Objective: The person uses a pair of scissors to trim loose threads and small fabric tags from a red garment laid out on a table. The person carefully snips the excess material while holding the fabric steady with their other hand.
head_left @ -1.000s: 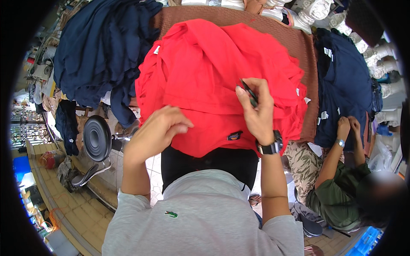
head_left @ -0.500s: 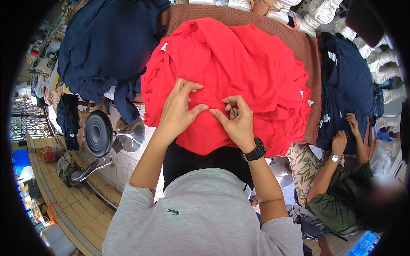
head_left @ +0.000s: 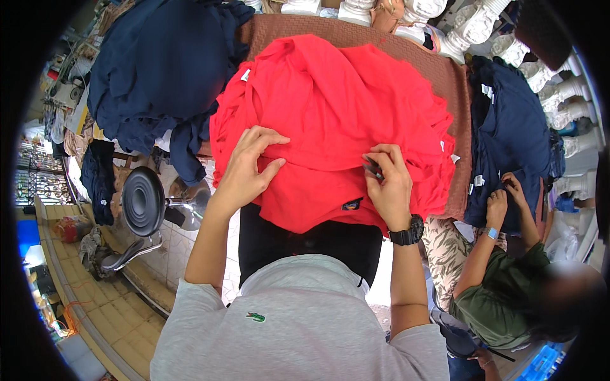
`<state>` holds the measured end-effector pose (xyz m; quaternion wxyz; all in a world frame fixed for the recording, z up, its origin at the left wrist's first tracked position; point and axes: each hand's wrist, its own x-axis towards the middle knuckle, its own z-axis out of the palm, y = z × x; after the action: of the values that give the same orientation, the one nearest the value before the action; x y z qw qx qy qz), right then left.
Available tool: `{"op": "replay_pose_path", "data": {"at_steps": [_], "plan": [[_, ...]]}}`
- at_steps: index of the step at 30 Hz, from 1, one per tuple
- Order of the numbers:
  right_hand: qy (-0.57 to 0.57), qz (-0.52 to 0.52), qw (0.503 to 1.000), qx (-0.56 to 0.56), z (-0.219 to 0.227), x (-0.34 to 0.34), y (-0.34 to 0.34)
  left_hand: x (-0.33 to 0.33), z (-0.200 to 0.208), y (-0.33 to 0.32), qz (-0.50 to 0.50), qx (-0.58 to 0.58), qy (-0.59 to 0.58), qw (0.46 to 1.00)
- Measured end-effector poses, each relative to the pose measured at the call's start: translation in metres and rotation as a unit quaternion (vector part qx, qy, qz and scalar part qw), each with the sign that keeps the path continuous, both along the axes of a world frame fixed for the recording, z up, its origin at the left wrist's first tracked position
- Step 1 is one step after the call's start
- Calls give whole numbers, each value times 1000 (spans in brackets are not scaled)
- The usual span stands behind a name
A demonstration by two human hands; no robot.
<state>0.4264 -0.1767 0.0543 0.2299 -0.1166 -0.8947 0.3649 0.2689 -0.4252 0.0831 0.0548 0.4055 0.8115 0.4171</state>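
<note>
A large pile of red shirts lies in front of me, its near edge draped toward my lap. My left hand rests on the left of the top shirt, thumb and fingers apart with a fold of cloth between them. To the right, my right hand is closed around small dark thread snips, partly hidden by the fingers. Below and left of that hand, a dark label shows on the turned-up red cloth. The brown textured cover beneath the pile shows along its far and right sides.
Dark navy garments are heaped at the left. On the right, another person's hands work at more navy garments. A round black stool stands at the left. White balusters line the far right.
My hands have moved apart: the left slightly left, the right to the right and down with the snips. The dark label has come into view. The other person's hands have shifted left.
</note>
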Motion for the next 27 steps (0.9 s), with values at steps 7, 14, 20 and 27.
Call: {"op": "replay_pose_path", "data": {"at_steps": [7, 14, 20, 27], "plan": [[63, 8, 996, -68, 43, -3, 9, 0, 3, 4, 32, 11, 142, 989], [154, -24, 985, 77, 115, -12, 5, 5, 32, -13, 72, 230, 1, 971], [132, -30, 983, 123, 65, -85, 23, -29, -2, -2, 68, 189, -83, 976], [85, 29, 990, -105, 55, -69, -32, 2, 27, 5, 153, 145, 177, 961]]}}
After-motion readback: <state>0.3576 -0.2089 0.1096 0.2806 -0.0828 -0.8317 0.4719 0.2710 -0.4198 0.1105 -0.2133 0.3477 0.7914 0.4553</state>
